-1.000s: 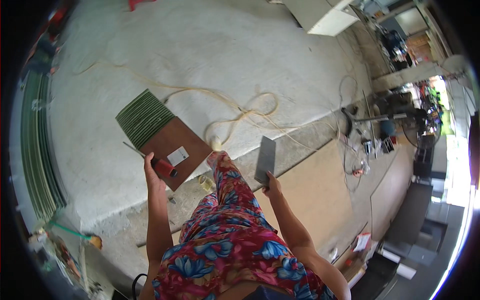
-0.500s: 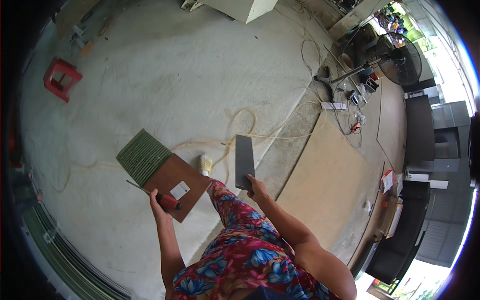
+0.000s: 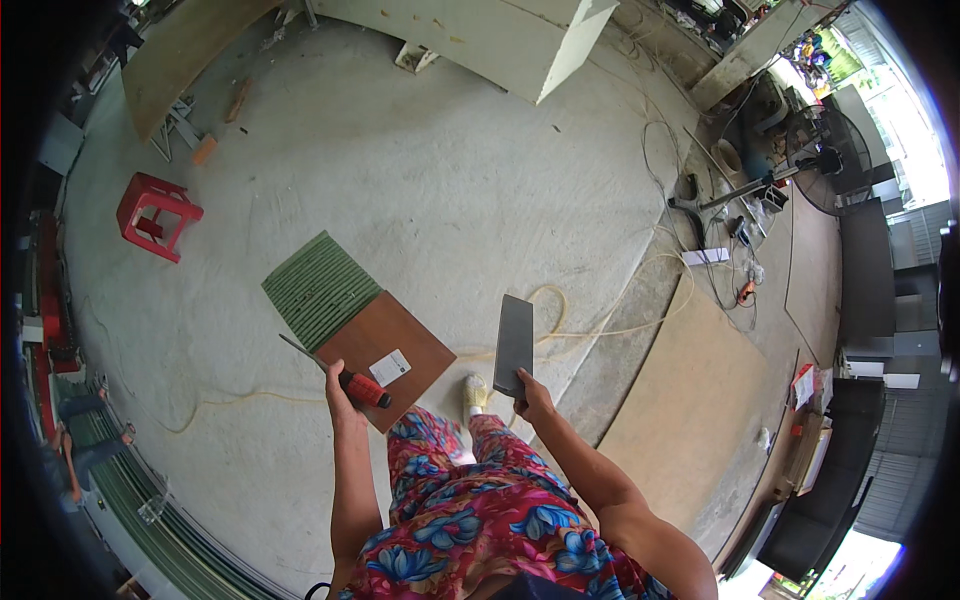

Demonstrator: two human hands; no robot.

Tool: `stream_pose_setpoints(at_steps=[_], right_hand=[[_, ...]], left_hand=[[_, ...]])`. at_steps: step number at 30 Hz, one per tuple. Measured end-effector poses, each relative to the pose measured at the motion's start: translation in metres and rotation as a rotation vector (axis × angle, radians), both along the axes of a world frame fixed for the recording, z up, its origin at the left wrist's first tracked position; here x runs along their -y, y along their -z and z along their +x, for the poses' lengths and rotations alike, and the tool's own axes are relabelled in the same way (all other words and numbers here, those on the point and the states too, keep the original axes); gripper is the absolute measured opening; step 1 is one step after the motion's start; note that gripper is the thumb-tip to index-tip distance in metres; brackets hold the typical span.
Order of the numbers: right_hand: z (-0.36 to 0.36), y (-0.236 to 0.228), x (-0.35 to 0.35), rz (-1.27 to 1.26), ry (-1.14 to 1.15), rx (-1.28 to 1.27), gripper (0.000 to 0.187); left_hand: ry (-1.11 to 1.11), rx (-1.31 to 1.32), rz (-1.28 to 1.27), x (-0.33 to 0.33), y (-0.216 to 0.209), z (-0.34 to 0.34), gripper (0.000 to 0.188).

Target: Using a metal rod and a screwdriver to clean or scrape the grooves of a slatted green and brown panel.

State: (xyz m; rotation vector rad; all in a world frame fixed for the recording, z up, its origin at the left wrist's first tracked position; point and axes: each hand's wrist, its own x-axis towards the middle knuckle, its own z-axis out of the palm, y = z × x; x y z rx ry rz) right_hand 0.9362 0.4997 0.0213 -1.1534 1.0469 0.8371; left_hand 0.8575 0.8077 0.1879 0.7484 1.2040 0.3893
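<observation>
My left hand [image 3: 347, 392] is closed round a tool with a red-and-black handle [image 3: 365, 389] and a thin dark blade [image 3: 299, 347]. In the same grip is a brown board [image 3: 418, 347] bearing a white label [image 3: 390, 367]. A green ribbed panel [image 3: 325, 285] extends from the board's far left edge; whether the two are joined I cannot tell. My right hand [image 3: 534, 394] grips the near end of a narrow dark grey panel [image 3: 515, 345], which points away from me. Both hands are held above the floor, the panels apart from each other.
A red stool [image 3: 158, 215] stands left, a pale cabinet [image 3: 480, 40] far ahead. A pale hose [image 3: 590, 333] curls across the concrete beyond my feet. Right are a large tan sheet [image 3: 690, 370], a standing fan [image 3: 825, 160] and cables. Another person's legs [image 3: 85, 403] show at far left.
The view has shifted, so the stool, cabinet and fan sit lower and further right. Both feet and more of the left-side person now show. My hands keep their holds.
</observation>
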Motion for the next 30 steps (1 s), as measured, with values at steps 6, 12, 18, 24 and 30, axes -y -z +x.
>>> stream_pose_setpoints(at_steps=[6, 12, 18, 24, 30], right_hand=[[0.060, -0.043, -0.163, 0.035, 0.083, 0.026, 0.024], [0.135, -0.072, -0.352, 0.003, 0.200, -0.002, 0.031], [0.218, -0.128, -0.547, -0.156, 0.312, -0.019, 0.038], [0.266, -0.157, -0.638, -0.112, 0.326, 0.043, 0.031], [0.294, -0.199, -0.693, -0.180, 0.107, 0.072, 0.034]], left_hand=[[0.024, 0.005, 0.034, -0.170, -0.021, 0.067, 0.036], [0.080, -0.070, 0.022, -0.387, -0.041, 0.152, 0.035], [0.252, 0.000, -0.045, -0.603, -0.086, 0.235, 0.036], [0.300, 0.034, -0.068, -0.681, -0.119, 0.315, 0.039], [0.340, -0.037, -0.188, -0.729, -0.137, 0.380, 0.036]])
